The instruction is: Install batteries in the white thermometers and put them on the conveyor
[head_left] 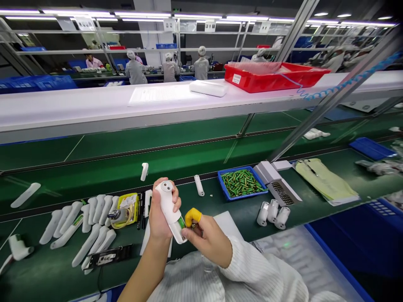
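The left hand (160,216) is closed around a white device (170,209) and holds it upright above the green table (220,209). The right hand (206,237), with a yellow finger cot (192,216) on one finger, pinches at the lower end of the device, where a green battery (181,222) shows in the open compartment. So a battery seems already inside, but the compartment is not yet covered. At the left lie many white covers (85,222), and a blue tray (242,182) of batteries stands at the right, with three white pieces (273,214) near it. I cannot tell whether the right fingers hold something small, because they hide it. The arms are cut off below.
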`<state>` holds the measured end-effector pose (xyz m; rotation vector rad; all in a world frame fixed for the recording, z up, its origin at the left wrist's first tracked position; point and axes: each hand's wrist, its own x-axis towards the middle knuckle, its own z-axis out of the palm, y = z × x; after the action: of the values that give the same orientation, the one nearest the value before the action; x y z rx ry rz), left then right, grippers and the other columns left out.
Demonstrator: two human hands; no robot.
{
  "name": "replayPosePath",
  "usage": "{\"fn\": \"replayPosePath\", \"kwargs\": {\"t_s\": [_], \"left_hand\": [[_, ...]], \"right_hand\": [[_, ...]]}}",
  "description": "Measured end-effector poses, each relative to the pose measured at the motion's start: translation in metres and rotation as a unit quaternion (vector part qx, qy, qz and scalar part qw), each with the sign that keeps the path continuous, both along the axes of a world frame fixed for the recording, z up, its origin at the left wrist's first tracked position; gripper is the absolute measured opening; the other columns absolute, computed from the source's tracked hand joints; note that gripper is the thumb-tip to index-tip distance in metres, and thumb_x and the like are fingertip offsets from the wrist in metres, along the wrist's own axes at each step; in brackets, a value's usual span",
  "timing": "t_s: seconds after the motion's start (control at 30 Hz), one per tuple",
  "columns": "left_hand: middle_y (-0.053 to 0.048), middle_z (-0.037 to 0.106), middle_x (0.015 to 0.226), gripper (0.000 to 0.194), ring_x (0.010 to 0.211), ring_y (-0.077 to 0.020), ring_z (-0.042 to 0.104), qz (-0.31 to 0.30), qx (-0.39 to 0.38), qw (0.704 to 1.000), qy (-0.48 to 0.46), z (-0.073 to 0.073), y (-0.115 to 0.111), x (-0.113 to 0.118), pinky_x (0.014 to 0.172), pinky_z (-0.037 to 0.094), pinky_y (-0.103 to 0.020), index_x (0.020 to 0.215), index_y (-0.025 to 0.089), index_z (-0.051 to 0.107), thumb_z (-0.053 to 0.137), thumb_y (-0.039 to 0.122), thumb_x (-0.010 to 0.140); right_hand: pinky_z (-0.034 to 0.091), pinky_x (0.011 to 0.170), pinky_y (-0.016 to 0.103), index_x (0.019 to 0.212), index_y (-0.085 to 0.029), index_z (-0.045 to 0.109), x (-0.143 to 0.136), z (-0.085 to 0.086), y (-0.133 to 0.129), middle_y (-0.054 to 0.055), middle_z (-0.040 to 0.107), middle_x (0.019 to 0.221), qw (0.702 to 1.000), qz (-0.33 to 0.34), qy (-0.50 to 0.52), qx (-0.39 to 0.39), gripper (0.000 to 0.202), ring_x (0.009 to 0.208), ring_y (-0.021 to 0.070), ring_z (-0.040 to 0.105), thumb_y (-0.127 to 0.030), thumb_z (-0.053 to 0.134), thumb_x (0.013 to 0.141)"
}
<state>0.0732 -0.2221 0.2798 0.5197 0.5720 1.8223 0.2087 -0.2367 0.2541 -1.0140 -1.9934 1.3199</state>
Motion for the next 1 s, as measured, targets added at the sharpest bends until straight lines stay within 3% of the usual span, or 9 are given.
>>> {"fn": "replayPosePath", "kwargs": {"t_s": [0.1, 0.2, 0.27, 0.37, 0.53, 0.63, 0.77, 0.87, 1.0], "left_hand": [[0.001, 0.048, 0.075, 0.029, 0.054, -0.0048, 0.041, -0.006, -0.011, 0.999, -0.039, -0.001, -0.002, -0.002, 0.039, 0.036, -0.01, 0.094, 0.022, 0.06, 0.064, 0.045, 0.077], [0.001, 0.047, 0.076, 0.027, 0.055, -0.0048, 0.042, 0.017, -0.018, 0.999, -0.046, -0.004, -0.003, -0.004, 0.041, 0.038, -0.011, 0.095, 0.022, 0.059, 0.061, 0.045, 0.08], [0.001, 0.048, 0.077, 0.027, 0.056, -0.0048, 0.043, 0.027, -0.022, 0.999, -0.034, -0.004, -0.003, -0.006, 0.042, 0.039, -0.011, 0.096, 0.023, 0.058, 0.059, 0.045, 0.081], [0.001, 0.048, 0.077, 0.028, 0.056, -0.0046, 0.043, 0.038, -0.026, 0.999, -0.026, -0.004, -0.003, -0.007, 0.043, 0.039, -0.012, 0.096, 0.023, 0.058, 0.059, 0.046, 0.081], [0.001, 0.048, 0.077, 0.028, 0.056, -0.005, 0.044, 0.068, -0.031, 0.997, -0.018, -0.002, -0.003, -0.003, 0.043, 0.039, -0.013, 0.097, 0.022, 0.059, 0.059, 0.045, 0.081], [0.001, 0.049, 0.076, 0.029, 0.056, -0.0057, 0.044, 0.093, -0.036, 0.995, -0.016, 0.0, -0.003, 0.004, 0.043, 0.039, -0.014, 0.097, 0.022, 0.059, 0.06, 0.045, 0.08], [0.001, 0.049, 0.076, 0.025, 0.055, -0.0061, 0.044, 0.122, -0.053, 0.991, -0.015, 0.003, -0.005, 0.011, 0.044, 0.038, -0.015, 0.095, 0.023, 0.059, 0.058, 0.044, 0.081], [0.002, 0.048, 0.073, 0.021, 0.054, -0.0059, 0.043, 0.15, -0.092, 0.983, -0.058, 0.002, -0.002, 0.01, 0.045, 0.038, -0.015, 0.092, 0.024, 0.058, 0.055, 0.043, 0.083], [0.004, 0.047, 0.069, 0.021, 0.054, -0.0049, 0.044, 0.177, -0.115, 0.975, -0.075, -0.003, 0.006, 0.005, 0.047, 0.037, -0.014, 0.09, 0.024, 0.058, 0.053, 0.043, 0.085]], "right_hand": [[0.03, 0.049, 0.022, 0.082, -0.02, 0.051, 0.002, 0.003, 0.003, -0.006, 0.047, 0.064, 0.993, 0.001, 0.074, -0.087, 0.027, 0.051, 0.0066, 0.035, -0.038, 0.07, 0.074], [0.041, 0.053, 0.024, 0.088, -0.019, 0.054, 0.007, 0.008, 0.012, 0.002, 0.061, 0.083, 0.958, -0.017, 0.22, -0.183, 0.033, 0.058, 0.0086, 0.051, -0.045, 0.069, 0.074], [0.043, 0.048, 0.024, 0.09, -0.019, 0.055, 0.012, 0.011, 0.018, 0.006, 0.066, 0.089, 0.935, -0.046, 0.273, -0.221, 0.031, 0.053, 0.0093, 0.055, -0.043, 0.068, 0.076], [0.036, 0.036, 0.021, 0.085, -0.017, 0.057, 0.017, 0.017, 0.022, 0.005, 0.069, 0.076, 0.928, -0.106, 0.274, -0.228, 0.031, 0.037, 0.0071, 0.049, -0.04, 0.073, 0.072], [0.037, 0.036, 0.021, 0.077, -0.017, 0.058, 0.007, 0.018, 0.014, -0.001, 0.062, 0.059, 0.926, -0.164, 0.276, -0.2, 0.033, 0.038, 0.0087, 0.05, -0.042, 0.076, 0.066], [0.041, 0.042, 0.024, 0.077, -0.019, 0.059, -0.005, 0.014, 0.008, -0.002, 0.059, 0.06, 0.94, -0.175, 0.254, -0.146, 0.033, 0.046, 0.0102, 0.052, -0.043, 0.077, 0.065], [0.042, 0.053, 0.026, 0.081, -0.02, 0.063, -0.018, 0.012, 0.001, 0.0, 0.057, 0.07, 0.976, -0.149, 0.153, 0.034, 0.017, 0.057, 0.0112, 0.05, -0.036, 0.068, 0.078], [0.047, 0.067, 0.03, 0.091, -0.021, 0.062, -0.021, 0.01, -0.005, 0.005, 0.059, 0.09, 0.977, -0.107, 0.114, 0.144, 0.013, 0.074, 0.0151, 0.056, -0.032, 0.058, 0.087], [0.046, 0.091, 0.036, 0.117, -0.022, 0.053, -0.02, 0.002, -0.01, 0.009, 0.058, 0.114, 0.974, -0.08, 0.121, 0.172, 0.042, 0.105, 0.0225, 0.055, -0.035, 0.068, 0.079]]}}
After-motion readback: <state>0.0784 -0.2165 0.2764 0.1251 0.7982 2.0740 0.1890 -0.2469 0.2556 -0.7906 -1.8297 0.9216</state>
